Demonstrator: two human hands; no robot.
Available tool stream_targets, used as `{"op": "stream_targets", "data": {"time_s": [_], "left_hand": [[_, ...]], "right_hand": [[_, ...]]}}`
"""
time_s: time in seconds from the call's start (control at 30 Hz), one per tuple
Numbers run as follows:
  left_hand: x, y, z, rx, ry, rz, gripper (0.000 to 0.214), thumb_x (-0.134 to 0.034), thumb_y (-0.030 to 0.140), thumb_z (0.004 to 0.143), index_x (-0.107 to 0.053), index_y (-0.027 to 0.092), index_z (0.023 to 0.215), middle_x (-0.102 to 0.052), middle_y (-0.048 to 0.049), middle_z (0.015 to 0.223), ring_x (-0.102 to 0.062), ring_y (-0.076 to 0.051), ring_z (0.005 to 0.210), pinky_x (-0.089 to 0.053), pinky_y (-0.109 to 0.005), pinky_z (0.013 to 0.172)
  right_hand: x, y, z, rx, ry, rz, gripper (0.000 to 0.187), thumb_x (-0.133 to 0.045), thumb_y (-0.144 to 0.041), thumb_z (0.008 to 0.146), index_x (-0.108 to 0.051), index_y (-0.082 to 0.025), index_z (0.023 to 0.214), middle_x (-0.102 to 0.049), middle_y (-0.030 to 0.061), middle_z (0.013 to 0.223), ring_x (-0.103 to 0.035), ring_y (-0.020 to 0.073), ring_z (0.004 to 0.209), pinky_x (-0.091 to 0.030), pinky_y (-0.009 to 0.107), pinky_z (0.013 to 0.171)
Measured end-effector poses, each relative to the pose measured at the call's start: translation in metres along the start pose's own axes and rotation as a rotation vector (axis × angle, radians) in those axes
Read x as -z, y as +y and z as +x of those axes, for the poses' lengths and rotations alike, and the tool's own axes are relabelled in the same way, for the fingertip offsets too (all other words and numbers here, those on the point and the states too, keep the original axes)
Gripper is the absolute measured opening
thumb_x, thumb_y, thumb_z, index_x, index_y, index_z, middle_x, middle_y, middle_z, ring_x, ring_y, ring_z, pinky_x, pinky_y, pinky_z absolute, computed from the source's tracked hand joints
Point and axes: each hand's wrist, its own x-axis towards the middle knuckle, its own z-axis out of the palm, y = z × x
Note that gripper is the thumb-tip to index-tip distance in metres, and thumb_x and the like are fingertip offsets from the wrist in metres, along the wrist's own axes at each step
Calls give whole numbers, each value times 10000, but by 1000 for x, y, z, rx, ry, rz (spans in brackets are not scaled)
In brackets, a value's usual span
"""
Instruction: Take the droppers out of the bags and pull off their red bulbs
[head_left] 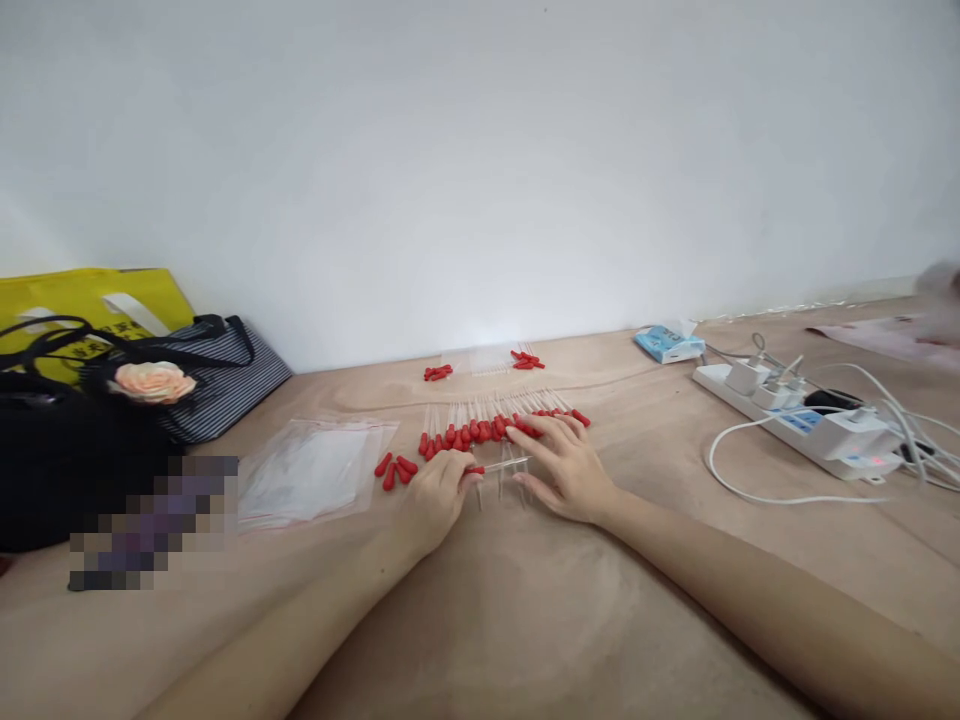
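My left hand (pixel 441 490) is closed on the red rubber bulb of a dropper (pixel 504 465), whose clear glass tube points right. My right hand (pixel 566 465) has its thumb and fingers apart around the tube's far end; whether they touch the tube is hard to tell. Its fingertips reach the row of red-bulbed droppers (pixel 480 431), which lie side by side with tubes pointing to the wall. Below the hands, several loose glass tubes (pixel 501 485) lie on the table. Left of my left hand are several loose red bulbs (pixel 389 480).
Clear plastic bags (pixel 315 470) lie at left, near a striped bag (pixel 232 365) and a yellow bag (pixel 150 290). Two more red groups (pixel 438 373) lie by the wall. A tissue pack (pixel 670 343) and a power strip (pixel 810 430) with cables occupy the right.
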Motion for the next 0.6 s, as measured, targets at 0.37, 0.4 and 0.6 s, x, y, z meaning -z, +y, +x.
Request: {"op": "stream_targets", "data": {"time_s": [0.37, 0.4, 0.6], "left_hand": [[0, 7, 2, -311, 129, 46, 56, -467, 133, 831, -465, 159, 782, -561, -21, 721, -511, -127, 661, -467, -255, 627], [0, 7, 2, -313, 128, 47, 56, -472, 131, 828, -466, 157, 778, -560, -21, 716, -508, -127, 659, -468, -257, 627], [0, 7, 2, -303, 135, 32, 50, -487, 137, 822, -486, 146, 772, -569, -35, 710, -520, -136, 666, -478, -266, 627]], "right_hand": [[-6, -5, 3, 114, -78, 17, 281, -454, -364, 852, -551, -293, 1106, -573, 21, 1160, -471, 192, 1085, -155, 467, 1008], [-7, -5, 2, 125, -65, 28, 258, -454, -350, 855, -565, -293, 1082, -608, 7, 1106, -479, 186, 1080, -143, 468, 1014], [-10, -5, 0, 183, -25, 46, 250, -467, -284, 855, -559, -237, 1083, -693, 4, 871, -500, 162, 1090, -104, 478, 1041]]}}
